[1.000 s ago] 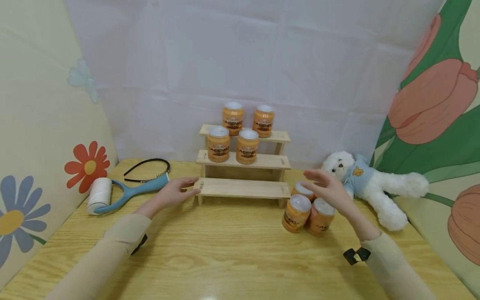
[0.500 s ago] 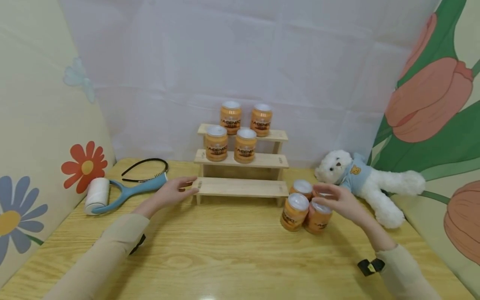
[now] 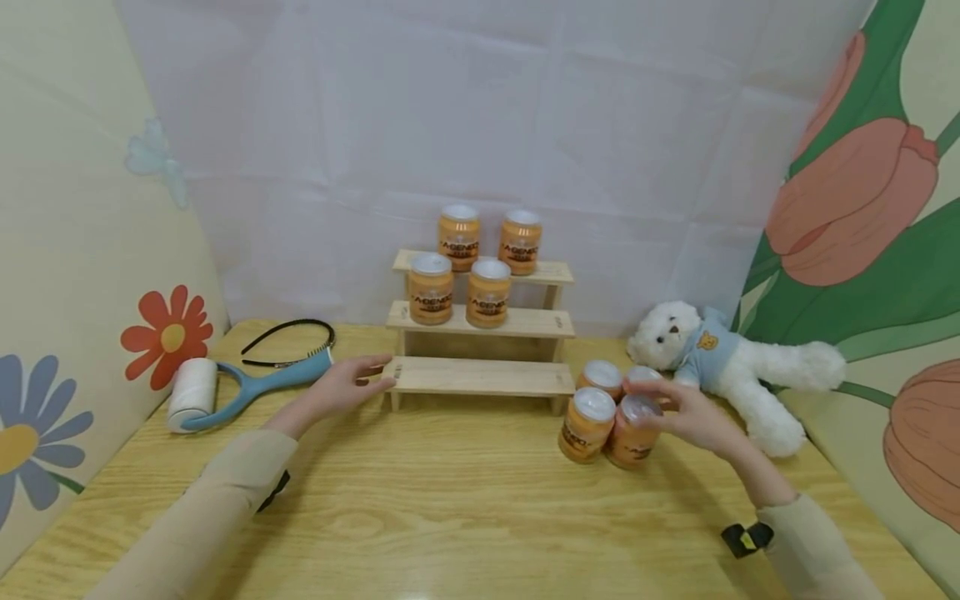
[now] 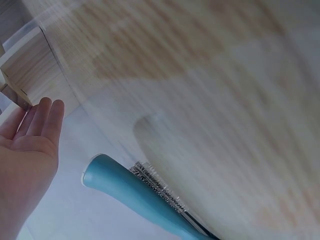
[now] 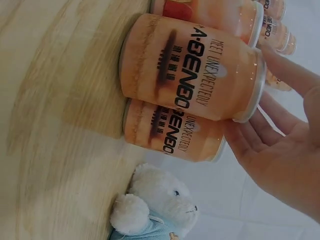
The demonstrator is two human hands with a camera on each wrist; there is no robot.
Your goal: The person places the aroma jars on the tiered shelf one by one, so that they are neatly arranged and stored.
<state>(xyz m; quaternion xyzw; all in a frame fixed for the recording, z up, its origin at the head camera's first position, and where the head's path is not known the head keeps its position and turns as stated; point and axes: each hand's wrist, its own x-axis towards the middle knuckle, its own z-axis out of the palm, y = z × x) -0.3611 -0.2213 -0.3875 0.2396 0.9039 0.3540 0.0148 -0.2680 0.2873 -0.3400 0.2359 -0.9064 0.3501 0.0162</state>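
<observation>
teddy [image 3: 723,362] near cans [image 3: 596,421], roller [image 3: 262,383] near headband [image 3: 303,322]

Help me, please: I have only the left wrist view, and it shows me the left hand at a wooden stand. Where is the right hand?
Observer: The right hand is at the lid end of an orange can, in a group to the right of the stand.
Operator: How many cans are in this group?
Observer: Four, standing close together on the table.
Operator: Does the stand also carry cans?
Observer: Yes, four: two on the top shelf and two on the middle shelf.
</observation>
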